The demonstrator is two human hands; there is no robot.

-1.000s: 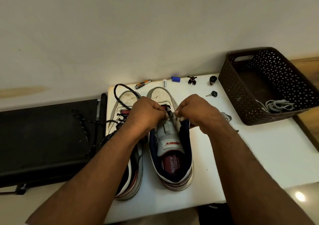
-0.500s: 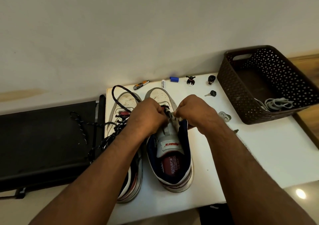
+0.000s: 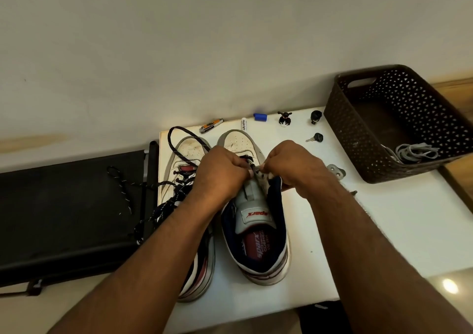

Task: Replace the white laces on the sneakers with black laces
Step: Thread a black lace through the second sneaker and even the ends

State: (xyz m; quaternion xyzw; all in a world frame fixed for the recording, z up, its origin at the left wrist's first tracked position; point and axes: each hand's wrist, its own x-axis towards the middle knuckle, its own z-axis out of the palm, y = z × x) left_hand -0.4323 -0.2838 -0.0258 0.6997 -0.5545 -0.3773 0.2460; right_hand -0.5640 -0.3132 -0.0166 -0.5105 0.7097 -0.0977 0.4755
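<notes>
both hands curled over the right sneaker (image 3: 256, 226) at mid-table; left hand (image 3: 220, 172) and right hand (image 3: 294, 164) each pinch the black lace (image 3: 249, 160) at the far eyelets. step: threading. next, judged: draw the ends even, cross them nearer. left sneaker (image 3: 188, 154) already laced black.

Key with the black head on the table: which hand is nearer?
Right. The right hand works at the right sneaker's eyelets, just below and left of the key. The left hand sits farther left, beyond it.
</notes>
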